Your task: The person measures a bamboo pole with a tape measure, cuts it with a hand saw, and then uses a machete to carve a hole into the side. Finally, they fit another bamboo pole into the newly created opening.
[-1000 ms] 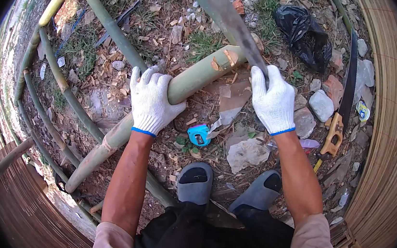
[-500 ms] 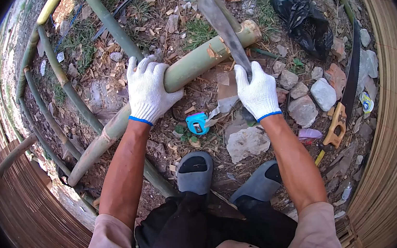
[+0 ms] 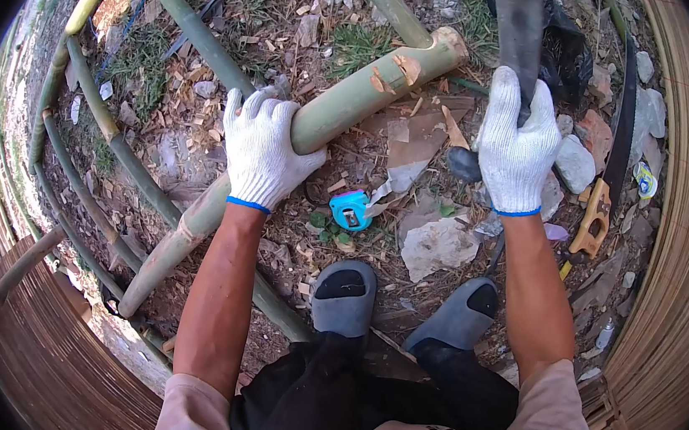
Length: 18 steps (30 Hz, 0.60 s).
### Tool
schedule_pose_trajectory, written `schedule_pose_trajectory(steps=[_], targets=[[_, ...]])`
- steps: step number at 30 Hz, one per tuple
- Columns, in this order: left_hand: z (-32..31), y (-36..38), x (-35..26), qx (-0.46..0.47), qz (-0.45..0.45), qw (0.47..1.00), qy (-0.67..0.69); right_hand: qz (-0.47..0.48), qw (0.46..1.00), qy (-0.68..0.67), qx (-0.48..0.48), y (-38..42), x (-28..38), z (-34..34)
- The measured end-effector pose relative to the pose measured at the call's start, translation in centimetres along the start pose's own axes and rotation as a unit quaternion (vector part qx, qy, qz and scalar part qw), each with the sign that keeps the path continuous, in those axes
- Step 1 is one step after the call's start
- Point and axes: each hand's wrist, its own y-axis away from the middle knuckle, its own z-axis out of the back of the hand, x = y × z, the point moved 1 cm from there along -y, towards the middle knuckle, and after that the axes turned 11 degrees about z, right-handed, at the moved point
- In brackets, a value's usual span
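Observation:
A thick green bamboo pole [image 3: 343, 106] lies slanted in front of me, with fresh cut notches near its far end. My left hand [image 3: 266, 148], in a white glove, is wrapped round the pole. White-gloved too, my right hand [image 3: 520, 145] grips a machete, its handle mostly hidden. The machete blade [image 3: 519, 23] points away from me, to the right of the pole's end and apart from it. A wood chip [image 3: 453, 129] is between the pole and my right hand. The blue tape measure [image 3: 350, 210] lies on the ground below the pole.
A handsaw [image 3: 594, 218] lies at the right beside stones [image 3: 575, 164]. A black plastic bag [image 3: 565, 53] is partly behind the blade. More bamboo poles [image 3: 188, 22] cross the left side. My sandals [image 3: 343, 297] are below. Bamboo slats [image 3: 685, 209] stand at the right edge.
My right hand and the machete have moved right and away from the pole; the blade has swung more upright. A larger pale cut shows near the pole's end. My left hand keeps its hold.

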Motion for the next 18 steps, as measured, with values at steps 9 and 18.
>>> schedule_pose_trajectory(steps=[9, 18], targets=[[0.5, 0.2, -0.1, -0.009, -0.003, 1.000, 0.011, -0.020, 0.999, -0.018, -0.018, -0.1, -0.7, -0.2], [0.4, 0.2, 0.1, 0.010, -0.004, 1.000, 0.006, 0.187, 0.966, 0.168, 0.055, 4.3, -1.3, -1.5]])
